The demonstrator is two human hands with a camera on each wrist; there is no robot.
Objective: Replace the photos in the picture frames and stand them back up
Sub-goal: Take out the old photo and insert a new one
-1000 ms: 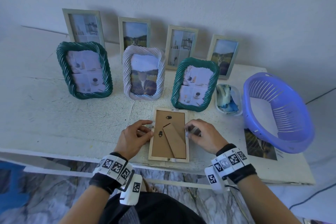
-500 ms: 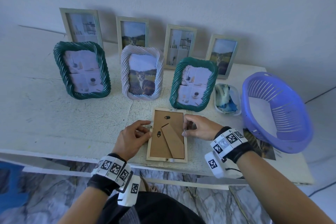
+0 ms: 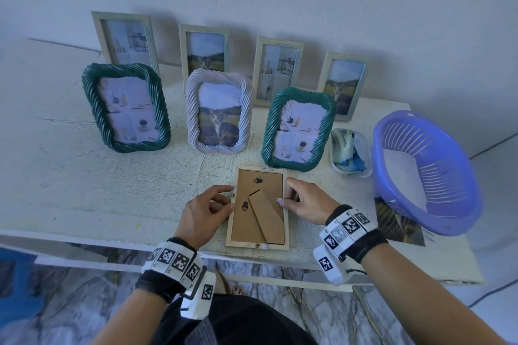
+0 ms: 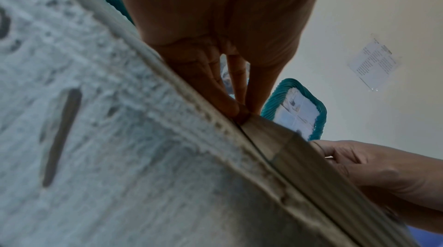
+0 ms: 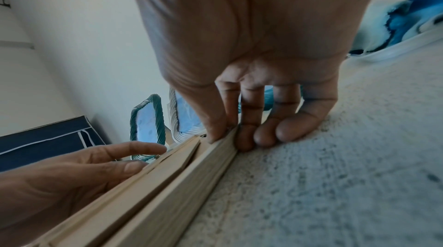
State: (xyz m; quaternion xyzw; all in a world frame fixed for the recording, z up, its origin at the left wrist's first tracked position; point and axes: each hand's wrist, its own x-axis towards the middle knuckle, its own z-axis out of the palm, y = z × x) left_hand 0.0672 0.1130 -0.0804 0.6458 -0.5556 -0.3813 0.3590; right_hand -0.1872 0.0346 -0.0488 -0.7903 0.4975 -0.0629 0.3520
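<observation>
A pale wooden picture frame [image 3: 266, 185] lies face down near the table's front edge, its brown backing and folded stand leg [image 3: 266, 218] facing up. My left hand [image 3: 231, 199] pinches the frame's left rail by a small metal tab; in the left wrist view, its fingertips [image 4: 236, 108] meet on the frame's edge [image 4: 299, 165]. My right hand [image 3: 283, 199] pinches the right rail. In the right wrist view, its thumb lies on top of the rail [image 5: 155, 194] with the fingers [image 5: 246, 137] against the side. A loose landscape photo [image 3: 398, 225] lies to the right, partly under the basket.
Several frames stand behind: green twisted ones [image 3: 126, 109] [image 3: 298, 129], a white twisted one [image 3: 218, 112], and wooden ones along the wall [image 3: 126, 39]. A purple basket [image 3: 437, 204] and a small tub of cloth [image 3: 349, 151] sit at the right. The table edge [image 3: 84, 235] is close.
My right wrist has swung out to the right, and its fingers have shifted slightly up the frame's right rail. The left hand has stayed at the left rail. The frame has not moved.
</observation>
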